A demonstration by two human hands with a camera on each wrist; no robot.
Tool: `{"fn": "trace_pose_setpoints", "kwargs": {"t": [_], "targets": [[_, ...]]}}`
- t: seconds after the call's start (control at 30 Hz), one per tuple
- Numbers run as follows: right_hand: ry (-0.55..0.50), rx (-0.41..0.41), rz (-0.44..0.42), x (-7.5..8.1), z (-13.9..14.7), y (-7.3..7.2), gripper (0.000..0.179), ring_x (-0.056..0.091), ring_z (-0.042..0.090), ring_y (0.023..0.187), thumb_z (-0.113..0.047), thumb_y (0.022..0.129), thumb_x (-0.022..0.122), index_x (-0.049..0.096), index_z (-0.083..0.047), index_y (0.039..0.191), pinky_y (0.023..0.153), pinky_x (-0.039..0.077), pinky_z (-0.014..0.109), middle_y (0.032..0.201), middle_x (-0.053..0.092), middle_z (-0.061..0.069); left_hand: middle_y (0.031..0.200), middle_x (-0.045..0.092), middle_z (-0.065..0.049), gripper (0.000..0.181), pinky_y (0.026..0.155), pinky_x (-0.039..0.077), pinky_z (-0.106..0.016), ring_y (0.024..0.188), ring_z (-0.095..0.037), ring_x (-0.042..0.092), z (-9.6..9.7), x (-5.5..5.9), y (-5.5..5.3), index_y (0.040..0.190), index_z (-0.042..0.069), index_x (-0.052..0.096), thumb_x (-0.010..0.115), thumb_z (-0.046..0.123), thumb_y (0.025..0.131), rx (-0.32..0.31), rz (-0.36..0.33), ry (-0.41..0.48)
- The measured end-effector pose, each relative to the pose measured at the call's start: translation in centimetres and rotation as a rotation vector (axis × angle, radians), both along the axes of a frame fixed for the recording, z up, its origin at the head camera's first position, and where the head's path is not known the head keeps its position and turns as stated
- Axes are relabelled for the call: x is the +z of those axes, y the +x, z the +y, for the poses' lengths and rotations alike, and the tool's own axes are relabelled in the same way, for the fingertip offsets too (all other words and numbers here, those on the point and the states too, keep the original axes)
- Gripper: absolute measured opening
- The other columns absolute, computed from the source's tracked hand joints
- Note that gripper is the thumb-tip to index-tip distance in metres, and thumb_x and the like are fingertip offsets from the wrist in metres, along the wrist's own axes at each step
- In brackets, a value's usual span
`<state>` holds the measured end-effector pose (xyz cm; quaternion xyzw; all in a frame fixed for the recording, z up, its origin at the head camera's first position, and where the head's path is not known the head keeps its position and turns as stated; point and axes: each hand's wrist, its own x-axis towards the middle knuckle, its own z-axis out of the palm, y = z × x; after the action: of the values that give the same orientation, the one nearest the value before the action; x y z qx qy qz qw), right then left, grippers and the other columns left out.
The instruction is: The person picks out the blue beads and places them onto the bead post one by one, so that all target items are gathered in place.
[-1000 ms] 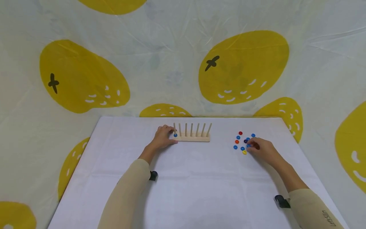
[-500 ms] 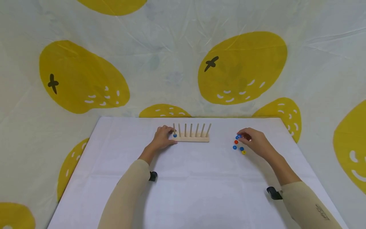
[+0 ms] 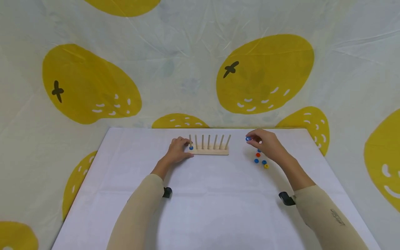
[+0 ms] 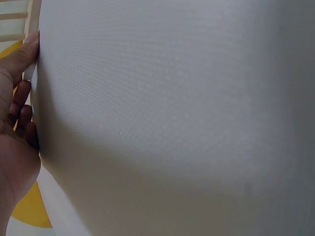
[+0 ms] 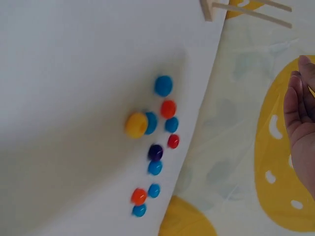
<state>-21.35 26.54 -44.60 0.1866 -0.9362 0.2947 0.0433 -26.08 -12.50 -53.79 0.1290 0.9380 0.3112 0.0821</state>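
A wooden peg rack (image 3: 212, 151) with a row of several upright pegs stands near the far table edge. My left hand (image 3: 177, 151) grips its left end, thumb in front and fingers behind; the left wrist view shows the thumb on the rack's base (image 4: 32, 17). One blue bead (image 3: 191, 148) sits low on the leftmost peg. To the right of the rack, my right hand (image 3: 267, 141) pinches another blue bead (image 3: 248, 138) between thumb and fingertips, raised above the table. The right wrist view has this hand (image 5: 301, 113) at its edge, the held bead hidden.
Loose beads lie below the right hand: several blue, an orange-red bead (image 3: 258, 155) and a yellow bead (image 3: 266, 166). The right wrist view also shows a dark purple bead (image 5: 155, 152) and a red bead (image 5: 173, 141). A fruit-printed cloth (image 3: 187, 86) hangs behind the table.
My right hand has lifted from among the loose beads and moved left toward the rack, carrying a blue bead. The left hand and the rack stay in place.
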Motion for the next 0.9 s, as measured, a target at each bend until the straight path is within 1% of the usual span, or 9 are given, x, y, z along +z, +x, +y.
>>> {"fn": "trace_pose_setpoints", "kwargs": {"t": [0.1, 0.2, 0.3, 0.37, 0.47, 0.6, 0.77, 0.9], "targets": [[-0.026, 0.025, 0.047, 0.5, -1.1, -0.6, 0.022, 0.063, 0.017, 0.088, -0.012, 0.093, 0.077, 0.073, -0.009, 0.114, 0.078, 0.053, 0.019, 0.1, 0.071, 0.003, 0.129, 0.06, -0.009, 0.061, 0.113, 0.038, -0.047, 0.127, -0.03, 0.046, -0.1, -0.2, -0.1, 0.134, 0.011, 0.065, 0.089, 0.031, 0.082, -0.005, 0.008, 0.002], [-0.053, 0.045, 0.083, 1.0, -2.3, -1.0, 0.022, 0.064, 0.016, 0.088, -0.012, 0.093, 0.077, 0.073, -0.009, 0.114, 0.079, 0.054, 0.019, 0.101, 0.071, 0.003, 0.127, 0.061, -0.008, 0.059, 0.112, 0.038, -0.047, 0.127, -0.03, 0.046, -0.1, -0.3, -0.3, 0.132, 0.012, 0.066, 0.09, 0.031, 0.081, -0.011, 0.012, 0.008], [-0.066, 0.062, 0.101, 1.2, -3.4, -1.6, 0.022, 0.063, 0.016, 0.088, -0.013, 0.093, 0.077, 0.073, -0.009, 0.114, 0.079, 0.052, 0.018, 0.102, 0.072, 0.003, 0.127, 0.061, -0.007, 0.059, 0.113, 0.038, -0.047, 0.128, -0.03, 0.046, 0.0, -0.3, -0.4, 0.132, 0.013, 0.066, 0.09, 0.032, 0.081, -0.014, 0.014, 0.005], [-0.075, 0.076, 0.103, 1.3, -4.2, -2.1, 0.021, 0.063, 0.016, 0.088, -0.014, 0.094, 0.077, 0.074, -0.008, 0.114, 0.079, 0.053, 0.019, 0.102, 0.072, 0.004, 0.127, 0.061, -0.008, 0.059, 0.113, 0.038, -0.048, 0.128, -0.031, 0.046, -0.1, -0.3, -0.4, 0.132, 0.013, 0.066, 0.09, 0.032, 0.081, -0.01, 0.01, 0.005], [-0.082, 0.103, 0.111, 1.3, -5.4, -2.7, 0.02, 0.063, 0.017, 0.087, -0.014, 0.094, 0.076, 0.074, -0.007, 0.113, 0.079, 0.055, 0.027, 0.101, 0.072, 0.007, 0.128, 0.061, -0.008, 0.059, 0.113, 0.038, -0.047, 0.129, -0.031, 0.046, -0.1, -0.2, -0.2, 0.132, 0.013, 0.066, 0.09, 0.031, 0.081, -0.004, 0.006, 0.002], [-0.089, 0.135, 0.122, 1.7, -7.3, -3.1, 0.02, 0.063, 0.019, 0.084, -0.013, 0.093, 0.077, 0.075, -0.006, 0.111, 0.077, 0.056, 0.034, 0.1, 0.072, 0.009, 0.126, 0.061, -0.008, 0.058, 0.112, 0.039, -0.047, 0.128, -0.031, 0.046, -0.1, -0.1, -0.2, 0.131, 0.013, 0.067, 0.09, 0.03, 0.081, 0.006, 0.008, 0.003], [-0.087, 0.174, 0.122, 2.0, -9.4, -3.6, 0.02, 0.064, 0.021, 0.085, -0.012, 0.093, 0.077, 0.075, -0.005, 0.111, 0.078, 0.057, 0.036, 0.1, 0.072, 0.009, 0.125, 0.06, -0.007, 0.058, 0.111, 0.039, -0.047, 0.127, -0.03, 0.046, -0.1, -0.3, -0.4, 0.131, 0.013, 0.067, 0.09, 0.031, 0.081, 0.002, 0.006, -0.003], [-0.082, 0.186, 0.088, 2.2, -10.9, -3.9, 0.022, 0.064, 0.021, 0.087, -0.013, 0.093, 0.077, 0.075, -0.006, 0.113, 0.08, 0.057, 0.036, 0.102, 0.072, 0.008, 0.126, 0.06, -0.006, 0.06, 0.112, 0.039, -0.045, 0.126, -0.029, 0.046, 0.0, -0.5, -0.5, 0.133, 0.013, 0.066, 0.089, 0.033, 0.082, -0.003, -0.004, -0.014]]}}
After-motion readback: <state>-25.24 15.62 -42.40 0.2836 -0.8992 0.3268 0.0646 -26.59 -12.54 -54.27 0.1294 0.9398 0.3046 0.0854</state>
